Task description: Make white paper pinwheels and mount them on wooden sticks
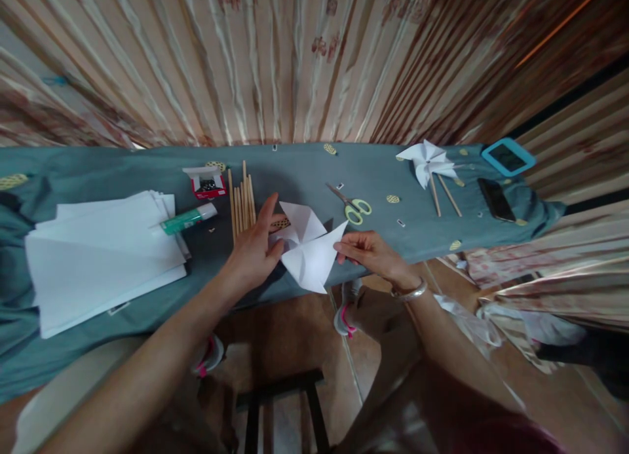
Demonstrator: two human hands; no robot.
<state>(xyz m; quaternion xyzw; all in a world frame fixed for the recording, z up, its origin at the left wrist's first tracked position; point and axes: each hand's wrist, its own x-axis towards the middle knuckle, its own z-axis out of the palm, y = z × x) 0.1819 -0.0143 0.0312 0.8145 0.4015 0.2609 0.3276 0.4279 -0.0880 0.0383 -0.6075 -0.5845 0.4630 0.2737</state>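
A white paper pinwheel (310, 257), its blades folded and without a stick, is held over the table's front edge between my two hands. My left hand (256, 244) grips its left side, the thumb at the paper's edge and the index finger stretched upward. On the right, my right hand (367, 252) pinches the tip of a blade between thumb and fingers. Scissors (356, 209) with green handles lie just beyond the pinwheel. Several wooden sticks (242, 198) lie side by side behind my left hand, which partly hides them.
Left on the cloth-covered table (295, 169) are stacked white paper (105, 257), a glue stick (189, 219) and an open red box (208, 184) of small dark items. Farther right lie a finished pinwheel (428, 160) on a stick, another stick (449, 195), a phone (496, 200) and a blue-framed device (508, 157).
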